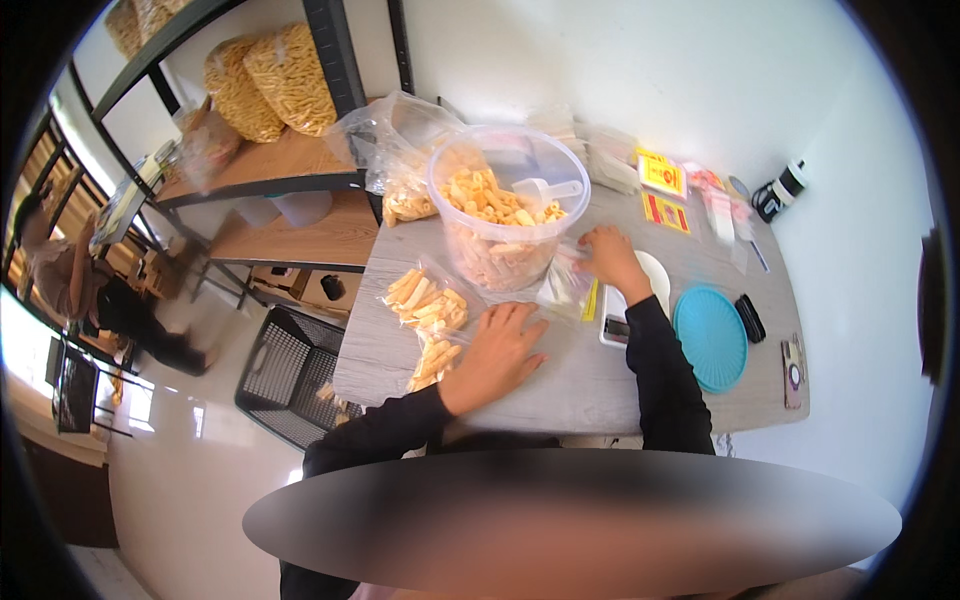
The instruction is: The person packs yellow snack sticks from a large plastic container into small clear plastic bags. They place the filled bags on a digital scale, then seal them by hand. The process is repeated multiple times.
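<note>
A clear plastic tub (487,259) of tube-shaped snacks stands on the grey table, with a white plastic scoop (534,192) lying on the snacks. My left hand (495,360), fingers spread and holding nothing, is over the table just right of several filled clear snack bags (427,300). Beside the tub, my right hand (609,259) is at a pile of clear plastic bags (564,281); its fingertips touch or hover over them, and I cannot tell whether they pinch one. A white digital scale (613,326) is partly hidden under my right forearm.
At the right are a turquoise lid (711,339), a black case (750,318), a phone (792,373) and a tumbler (780,191). Yellow-red labels (664,212) lie farther back. A black plastic crate (289,375) stands left of the table, near shelves (292,161). Another person (82,277) is far left.
</note>
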